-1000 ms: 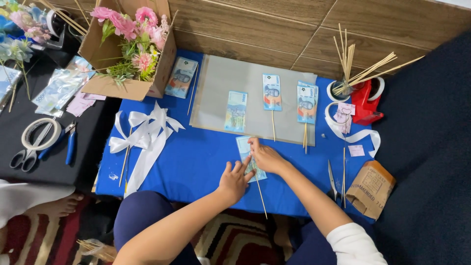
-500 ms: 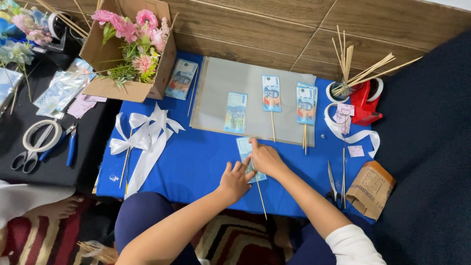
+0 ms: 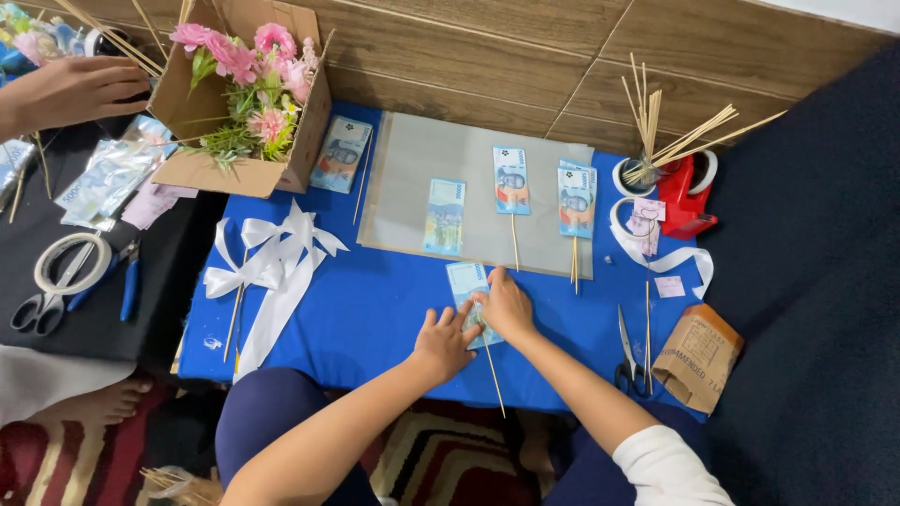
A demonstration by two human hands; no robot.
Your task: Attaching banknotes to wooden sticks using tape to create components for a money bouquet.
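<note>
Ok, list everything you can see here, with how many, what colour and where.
mat: one, blue, centre
sheet: one, grey, on mat
banknotes: five in the open, blue, three on sheet, one by box, one under hands
skewers: a bunch, tan, upper right
tape dispenser: one, red, right
ribbon bows: white, left of mat; count unclear
box: one, brown, pink flowers inside, upper left
scissors: one, dark handles, right edge of mat
packet: one, brown, lower right
other person's hand: one, upper left
left hand: on the near banknote
right hand: on the same banknote
</note>
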